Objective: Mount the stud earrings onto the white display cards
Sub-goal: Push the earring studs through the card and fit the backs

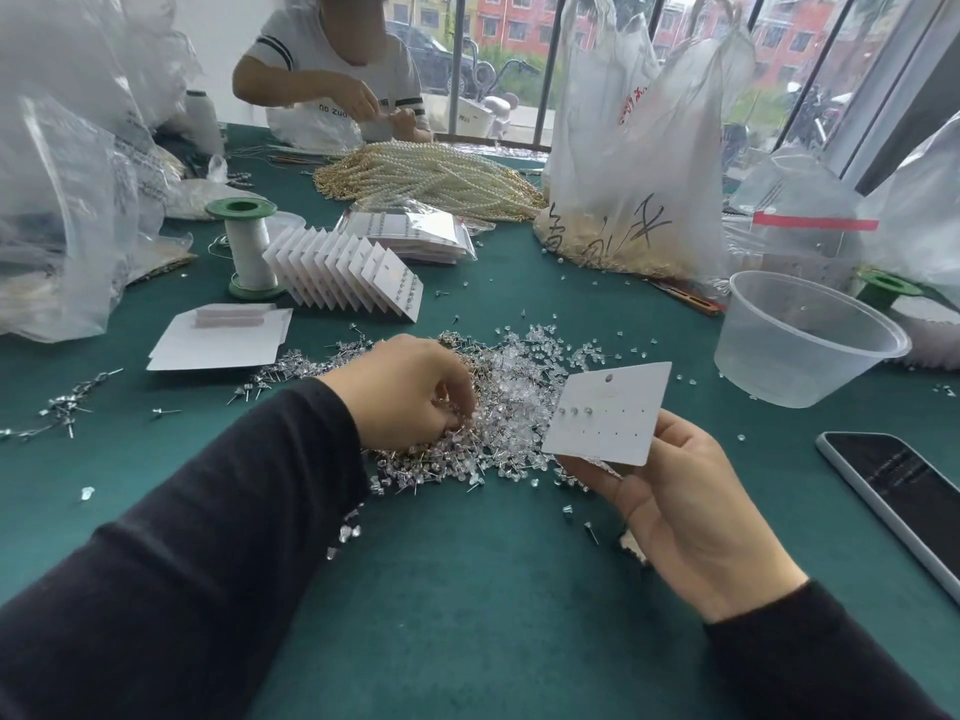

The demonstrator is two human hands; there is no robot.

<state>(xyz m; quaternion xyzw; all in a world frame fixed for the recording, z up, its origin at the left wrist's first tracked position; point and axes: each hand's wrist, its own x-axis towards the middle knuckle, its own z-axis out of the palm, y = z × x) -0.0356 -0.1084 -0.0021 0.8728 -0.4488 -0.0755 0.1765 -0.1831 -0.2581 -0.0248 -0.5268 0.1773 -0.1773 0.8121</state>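
Observation:
A heap of stud earrings and clear backs (519, 402) lies on the green table (467, 563) in the middle. My left hand (405, 392) reaches into the heap with curled fingertips; whether it pinches a stud is hidden. My right hand (675, 491) holds a white display card (613, 413) by its lower edge, tilted above the heap. Three studs sit in the card's upper left holes; the other holes are bare. A fanned row of filled cards (348, 272) stands behind the heap.
A clear plastic tub (805, 340) stands at the right, a phone (904, 485) nearer. Blank cards (218, 340), a green-capped thread spool (249, 252), bagged cards (415, 236), pearl strands (431, 174) and plastic bags (634, 163) surround the work. Another person (332, 70) works opposite.

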